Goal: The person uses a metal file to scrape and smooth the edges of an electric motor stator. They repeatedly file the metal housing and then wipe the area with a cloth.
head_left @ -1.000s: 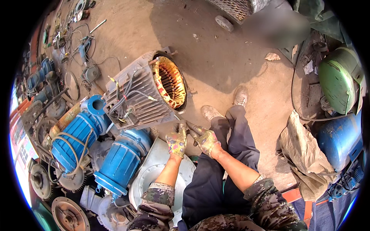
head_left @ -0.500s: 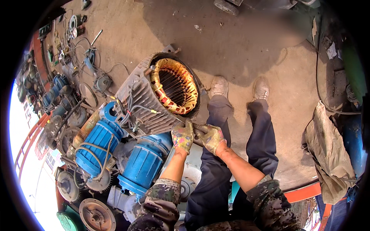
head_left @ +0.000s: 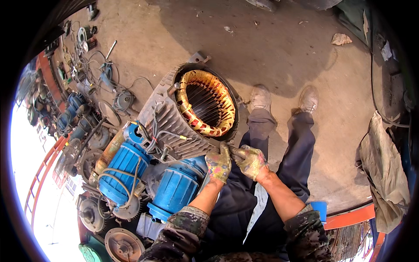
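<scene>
A large grey finned motor housing (head_left: pixel 162 106) lies tilted, with its round open end facing up. Inside that end sits a ring of yellow and red bound windings (head_left: pixel 228 107). My left hand (head_left: pixel 219 164), in a stained, patterned work glove, is closed at the housing's lower rim with the thumb pointing up. Just right of it, my gloved right hand (head_left: pixel 249 161) is closed at the same edge, its fingers reaching toward the left hand. The fingertips are partly hidden under the rim. Loose wire leads (head_left: pixel 155 131) hang over the housing's fins.
Two blue motors (head_left: pixel 123 170) (head_left: pixel 175 188) stand close below the housing. A rusty round end cover (head_left: pixel 124 245) lies at the lower left. Cables and parts litter the far left floor. My shoes (head_left: pixel 260 97) are right of the housing; a draped cloth (head_left: pixel 384 174) hangs farther right.
The whole view has shifted, so the scene sits farther right. Both hands stay at the housing's lower edge. My left thigh now covers the grey part below it, and a blue bucket shows at right.
</scene>
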A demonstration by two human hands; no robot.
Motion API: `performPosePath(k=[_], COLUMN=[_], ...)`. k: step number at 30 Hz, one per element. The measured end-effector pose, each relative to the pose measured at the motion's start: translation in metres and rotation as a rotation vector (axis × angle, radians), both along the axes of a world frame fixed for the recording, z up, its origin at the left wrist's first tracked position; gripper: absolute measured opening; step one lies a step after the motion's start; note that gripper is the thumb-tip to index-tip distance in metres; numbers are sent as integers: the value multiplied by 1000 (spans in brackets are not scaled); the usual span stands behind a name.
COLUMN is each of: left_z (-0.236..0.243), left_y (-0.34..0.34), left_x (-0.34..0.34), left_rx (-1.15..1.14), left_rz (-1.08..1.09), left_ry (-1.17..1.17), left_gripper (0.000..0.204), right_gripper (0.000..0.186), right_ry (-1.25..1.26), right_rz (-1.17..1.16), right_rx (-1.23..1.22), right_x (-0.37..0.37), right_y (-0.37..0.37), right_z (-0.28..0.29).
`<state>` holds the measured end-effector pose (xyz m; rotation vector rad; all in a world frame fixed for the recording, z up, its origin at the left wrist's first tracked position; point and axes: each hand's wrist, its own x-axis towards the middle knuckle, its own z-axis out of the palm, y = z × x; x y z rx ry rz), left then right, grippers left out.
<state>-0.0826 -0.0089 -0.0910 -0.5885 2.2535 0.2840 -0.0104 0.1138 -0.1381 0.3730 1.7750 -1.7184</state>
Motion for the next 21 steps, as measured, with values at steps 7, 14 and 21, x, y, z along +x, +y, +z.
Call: performPosePath(k=[7, 14, 21], left_z=[3, 6, 5], left_y=[-11, -17, -8], left_x=[-14, -39, -6], left_rx=[-45, 99, 98], left_rz=[28, 217, 210], left_ry=[0, 61, 20], left_gripper=[49, 50, 47], right_gripper=[27, 24, 26], right_ry=[118, 87, 75], right_rz=[-113, -173, -102], right_rx=[31, 19, 40], right_x=[10, -20, -3], right_y=[-20, -33, -11], right_z=[-7, -3, 5])
